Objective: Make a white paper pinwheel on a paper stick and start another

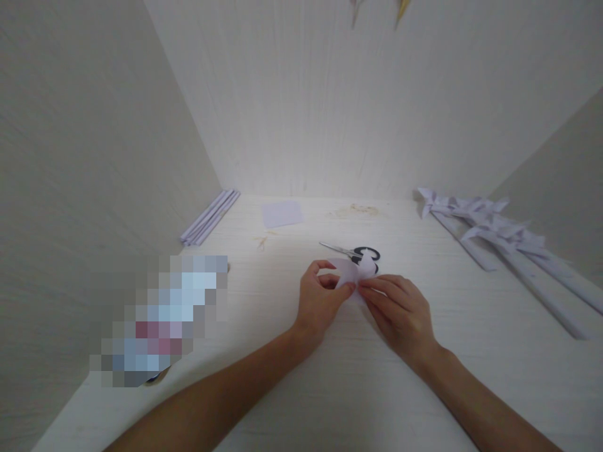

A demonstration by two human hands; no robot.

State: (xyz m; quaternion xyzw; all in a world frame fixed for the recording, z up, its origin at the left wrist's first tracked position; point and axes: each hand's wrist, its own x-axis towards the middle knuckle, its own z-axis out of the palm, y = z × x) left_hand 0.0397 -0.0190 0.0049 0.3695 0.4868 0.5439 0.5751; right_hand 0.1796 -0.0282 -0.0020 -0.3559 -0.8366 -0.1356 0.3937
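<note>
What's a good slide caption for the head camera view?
Left hand and right hand pinching curved white paper, with black-handled scissors lying just beyond.

Pale, faintly lilac paper (346, 271) is held by its lower middle between the left hand (319, 309) and the right hand (402, 314), over the bench (339, 395). It is bent into curved points, one spread leftward, one raised upright; its base is hidden by fingers.
</note>
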